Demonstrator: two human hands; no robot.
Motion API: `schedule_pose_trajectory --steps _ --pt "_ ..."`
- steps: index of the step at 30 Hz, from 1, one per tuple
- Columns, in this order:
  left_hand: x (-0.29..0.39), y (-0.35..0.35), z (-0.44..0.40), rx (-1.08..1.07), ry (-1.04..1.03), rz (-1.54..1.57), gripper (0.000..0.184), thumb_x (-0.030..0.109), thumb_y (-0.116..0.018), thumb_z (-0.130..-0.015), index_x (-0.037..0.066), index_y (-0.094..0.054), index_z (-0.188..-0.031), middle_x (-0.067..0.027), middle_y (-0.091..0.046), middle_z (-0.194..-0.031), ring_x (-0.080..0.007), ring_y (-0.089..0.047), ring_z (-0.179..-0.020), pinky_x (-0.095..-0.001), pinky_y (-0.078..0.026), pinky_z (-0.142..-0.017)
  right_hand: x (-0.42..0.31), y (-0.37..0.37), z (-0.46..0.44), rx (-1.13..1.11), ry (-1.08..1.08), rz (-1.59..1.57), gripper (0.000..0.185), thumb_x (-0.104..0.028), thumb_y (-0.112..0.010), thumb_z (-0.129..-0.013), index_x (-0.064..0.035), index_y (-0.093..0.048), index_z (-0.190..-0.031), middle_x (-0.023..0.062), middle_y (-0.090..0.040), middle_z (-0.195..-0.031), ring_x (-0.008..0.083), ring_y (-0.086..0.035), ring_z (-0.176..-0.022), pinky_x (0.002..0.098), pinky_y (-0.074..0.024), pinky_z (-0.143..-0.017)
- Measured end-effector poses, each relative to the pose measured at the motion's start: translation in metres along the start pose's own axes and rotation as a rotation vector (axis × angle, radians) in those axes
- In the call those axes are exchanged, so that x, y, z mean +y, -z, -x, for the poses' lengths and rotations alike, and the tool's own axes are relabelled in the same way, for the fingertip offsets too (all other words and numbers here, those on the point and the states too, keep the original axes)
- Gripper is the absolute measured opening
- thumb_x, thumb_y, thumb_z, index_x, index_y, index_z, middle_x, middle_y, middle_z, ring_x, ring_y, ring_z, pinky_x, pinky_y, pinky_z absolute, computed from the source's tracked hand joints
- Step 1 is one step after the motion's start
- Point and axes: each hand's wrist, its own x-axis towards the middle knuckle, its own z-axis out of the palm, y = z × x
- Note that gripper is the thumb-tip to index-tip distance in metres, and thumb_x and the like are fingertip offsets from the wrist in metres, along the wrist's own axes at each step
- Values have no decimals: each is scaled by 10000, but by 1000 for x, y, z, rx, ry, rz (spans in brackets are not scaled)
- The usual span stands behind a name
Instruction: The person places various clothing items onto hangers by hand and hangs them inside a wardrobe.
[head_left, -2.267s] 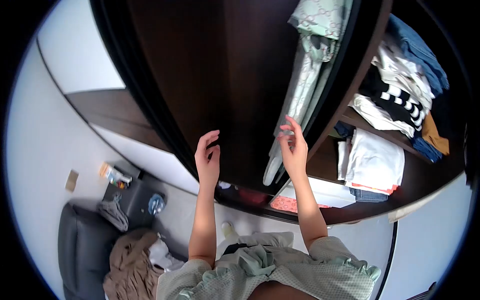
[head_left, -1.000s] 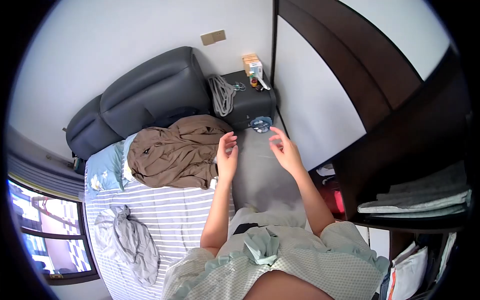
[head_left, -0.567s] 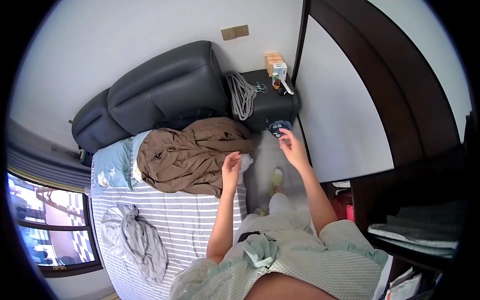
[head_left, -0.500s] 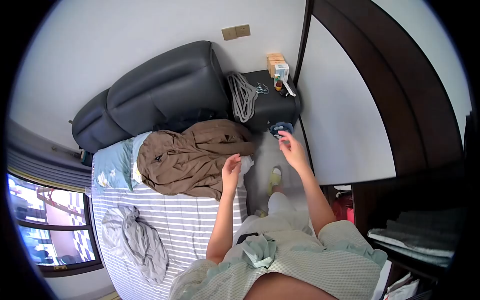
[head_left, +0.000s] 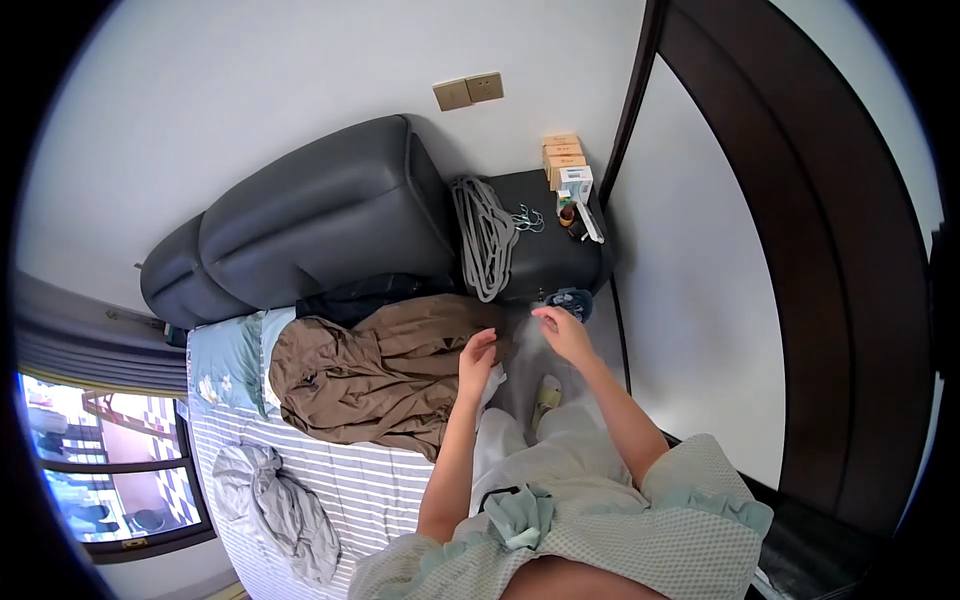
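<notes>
My left hand (head_left: pixel 478 364) hovers at the right edge of a brown jacket (head_left: pixel 375 375), its fingers loosely bent and nothing seen in them. The jacket lies spread on the striped bed. My right hand (head_left: pixel 565 336) is in the air over the floor gap beside the bed, fingers loosely apart and holding nothing visible. Just beyond it stands a small blue bin (head_left: pixel 571 301). Grey clothes hangers (head_left: pixel 485 240) are bunched on the dark nightstand (head_left: pixel 560 262), farther from both hands.
Boxes (head_left: pixel 565 160) and small bottles stand on the nightstand near light-blue clips (head_left: pixel 528 218). A dark garment (head_left: pixel 375 298) lies behind the jacket against the black headboard (head_left: pixel 310 215). A grey garment (head_left: pixel 275 510) and a pillow (head_left: pixel 228 362) are on the bed (head_left: pixel 385 490). A white wardrobe door (head_left: pixel 700 270) borders the right side.
The view has shifted forward, bringing the bed and nightstand lower in view. My hands have come closer together, the right one moving left and lower. Neither has taken hold of anything visible.
</notes>
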Motion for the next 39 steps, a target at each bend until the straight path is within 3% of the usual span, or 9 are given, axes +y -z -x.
schedule_pose_trajectory --steps 8,11,17,20,25,27,30,33,39 --pt "-79 15 -62 114 353 -77 360 90 -537 -791 94 -572 -1149 -15 -600 -1075 -68 -536 -831 -195 -397 -626 74 -60 -81 -72 -99 -105 242 -86 -546 -794 -111 -611 -1026 82 -604 -881 193 -598 -799 296 -471 -743" --pt "-121 20 -94 145 442 -116 346 19 -545 -791 12 -558 -1137 -73 -617 -1036 -145 -569 -972 -260 -438 -817 110 -94 -103 1 -146 -104 240 -105 -560 -780 -134 -615 -1012 58 -602 -784 184 -601 -728 300 -477 -692" --pt "-214 45 -182 146 397 -94 325 258 -507 -899 55 -546 -1150 -36 -595 -947 -118 -549 -746 -216 -427 -634 181 -150 -148 -26 -290 -133 269 -97 -570 -777 -104 -615 -1042 78 -627 -778 197 -609 -709 292 -487 -686" --pt "-268 63 -227 196 243 -360 349 239 -509 -898 9 -529 -1159 -60 -598 -943 -134 -551 -739 -247 -448 -643 203 -168 -168 -85 -467 -149 340 -107 -576 -778 -111 -579 -1118 74 -627 -828 175 -599 -745 272 -473 -703" --pt "-252 61 -275 112 76 -403 423 232 -542 -871 -31 -477 -1196 -207 -575 -1072 -314 -580 -949 -349 -452 -808 265 -222 -189 -133 -638 -453 571 -115 -590 -776 -117 -387 -1310 61 -601 -885 132 -560 -808 252 -440 -733" --pt "-252 66 -290 80 97 -532 449 224 -561 -858 -27 -460 -1216 -190 -564 -1032 -311 -576 -898 -344 -452 -802 276 -236 -196 -103 -656 -519 678 -150 -613 -735 -69 -325 -1343 105 -599 -845 197 -580 -766 301 -454 -719" --pt "-260 73 -305 71 165 -590 458 236 -610 -814 1 -474 -1183 -147 -541 -943 -287 -557 -831 -351 -454 -779 279 -251 -203 -59 -697 -287 636 -163 -635 -744 -76 -361 -1312 82 -596 -851 165 -574 -802 283 -449 -702" --pt "-269 80 -311 83 291 -562 443 252 -633 -787 22 -489 -1137 -142 -544 -942 -279 -557 -846 -361 -453 -775 240 -240 -213 -49 -711 -9 575 -213 -608 -750 -62 -398 -1263 147 -612 -943 311 -601 -853 380 -465 -753" --pt "-239 67 -306 135 265 -497 441 259 -637 -784 23 -489 -1126 -139 -565 -919 -262 -564 -841 -361 -452 -764 210 -233 -211 104 -677 194 443 -272 -625 -760 -65 -473 -1121 141 -624 -895 346 -595 -885 447 -469 -744"
